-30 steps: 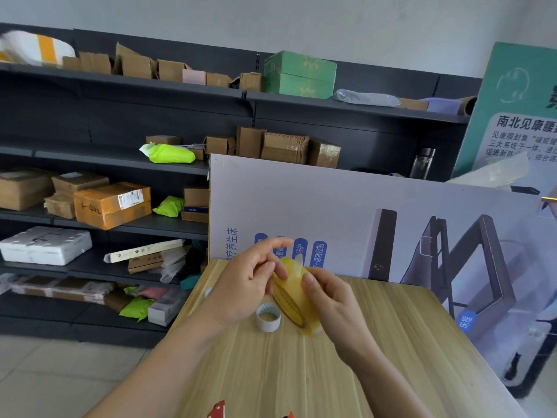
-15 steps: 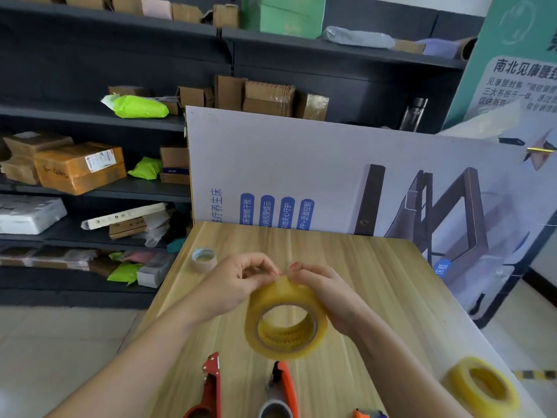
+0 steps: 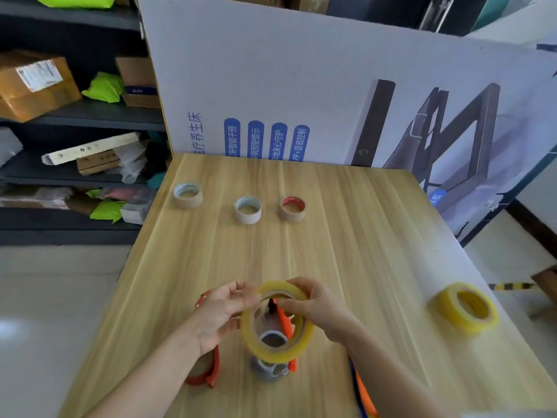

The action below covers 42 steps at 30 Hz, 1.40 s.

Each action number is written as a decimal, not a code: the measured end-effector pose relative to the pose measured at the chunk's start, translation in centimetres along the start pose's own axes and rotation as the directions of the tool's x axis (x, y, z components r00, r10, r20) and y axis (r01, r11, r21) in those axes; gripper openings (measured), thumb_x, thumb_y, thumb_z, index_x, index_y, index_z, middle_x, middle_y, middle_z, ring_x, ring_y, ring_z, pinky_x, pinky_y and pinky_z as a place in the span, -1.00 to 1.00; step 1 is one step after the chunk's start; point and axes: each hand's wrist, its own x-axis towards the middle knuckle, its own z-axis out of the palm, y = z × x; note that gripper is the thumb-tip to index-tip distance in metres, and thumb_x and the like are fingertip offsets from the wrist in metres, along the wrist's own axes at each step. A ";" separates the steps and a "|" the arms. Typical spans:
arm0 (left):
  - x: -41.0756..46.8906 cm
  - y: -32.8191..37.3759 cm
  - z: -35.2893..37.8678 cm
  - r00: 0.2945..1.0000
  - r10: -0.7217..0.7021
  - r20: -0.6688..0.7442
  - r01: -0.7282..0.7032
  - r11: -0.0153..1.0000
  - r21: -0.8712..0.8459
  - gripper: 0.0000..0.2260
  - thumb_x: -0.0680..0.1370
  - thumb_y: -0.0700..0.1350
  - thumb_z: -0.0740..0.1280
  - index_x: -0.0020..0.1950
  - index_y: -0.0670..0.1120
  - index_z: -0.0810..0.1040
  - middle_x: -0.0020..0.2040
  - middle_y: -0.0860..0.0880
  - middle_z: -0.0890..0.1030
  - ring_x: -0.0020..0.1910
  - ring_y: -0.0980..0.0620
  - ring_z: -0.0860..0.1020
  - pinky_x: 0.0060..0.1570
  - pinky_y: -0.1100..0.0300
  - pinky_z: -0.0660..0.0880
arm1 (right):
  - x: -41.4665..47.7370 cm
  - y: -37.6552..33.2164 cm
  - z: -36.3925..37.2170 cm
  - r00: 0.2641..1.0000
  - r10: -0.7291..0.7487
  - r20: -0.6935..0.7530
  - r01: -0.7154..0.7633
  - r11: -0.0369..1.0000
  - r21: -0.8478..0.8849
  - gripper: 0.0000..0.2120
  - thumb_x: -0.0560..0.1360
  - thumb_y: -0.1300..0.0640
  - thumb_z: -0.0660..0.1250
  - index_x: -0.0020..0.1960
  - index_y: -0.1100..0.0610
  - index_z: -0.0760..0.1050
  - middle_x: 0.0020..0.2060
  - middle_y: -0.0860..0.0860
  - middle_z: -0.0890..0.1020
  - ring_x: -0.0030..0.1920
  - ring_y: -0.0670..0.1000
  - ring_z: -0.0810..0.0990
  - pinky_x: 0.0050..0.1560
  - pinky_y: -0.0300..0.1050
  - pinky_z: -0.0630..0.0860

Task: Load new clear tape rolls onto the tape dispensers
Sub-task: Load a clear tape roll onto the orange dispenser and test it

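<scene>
A yellowish clear tape roll [image 3: 272, 351] is held upright above the wooden table [image 3: 346, 236]. My right hand [image 3: 319, 306] pinches its top rim, and my left hand [image 3: 223, 312] touches its upper left edge. Seen through and under the roll is an orange tape dispenser [image 3: 286, 324] with a grey hub [image 3: 272, 339]. Another red-orange dispenser [image 3: 208, 372] lies under my left wrist. A third orange dispenser [image 3: 366, 396] shows beneath my right forearm. A second clear tape roll [image 3: 467, 309] lies flat at the right.
Three empty cardboard cores [image 3: 187, 196] [image 3: 248, 209] [image 3: 292, 208] stand in a row at the table's far side. A printed display board [image 3: 301, 70] leans behind the table. Dark shelves [image 3: 75, 116] with boxes fill the left; the table's left edge drops to the floor.
The view has tilted down towards the table. Both hands have lowered the tape roll closer to me, over the middle dispenser's hub.
</scene>
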 end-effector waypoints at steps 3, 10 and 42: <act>0.6 -1.7 -0.4 0.996 -0.055 -0.071 0.055 0.998 0.010 -0.59 0.17 -0.26 0.60 -0.09 -0.12 0.52 -0.23 -0.11 0.63 -0.25 -0.07 0.61 -0.18 0.09 0.46 | 0.4 2.0 0.4 0.997 0.074 0.027 -0.076 0.994 0.081 -0.67 0.45 -0.19 0.40 0.03 0.05 0.63 -0.10 -0.01 0.72 -0.07 -0.05 0.67 0.04 -0.10 0.58; 1.9 -4.4 -0.5 0.981 -0.188 -0.054 0.193 0.972 0.132 -0.59 0.16 -0.16 0.62 -0.04 -0.13 0.64 -0.15 -0.10 0.69 -0.17 -0.04 0.63 0.02 0.02 0.55 | 3.4 7.0 1.6 0.921 0.331 -0.206 -0.361 0.924 -0.124 -0.71 0.44 -0.16 0.36 -0.02 0.05 0.57 -0.12 0.01 0.65 -0.14 -0.01 0.61 -0.02 -0.02 0.60; 5.1 -7.0 -0.1 0.981 -0.093 -0.173 0.128 0.971 0.203 -0.69 0.40 -0.19 0.50 0.11 -0.09 0.58 0.02 -0.06 0.68 0.01 0.02 0.63 -0.01 0.24 0.48 | 2.0 8.9 2.4 0.974 -0.179 -0.138 0.070 0.819 -0.570 -0.70 0.51 -0.15 0.31 0.12 -0.03 0.64 -0.08 -0.07 0.67 -0.12 -0.05 0.59 -0.15 -0.18 0.49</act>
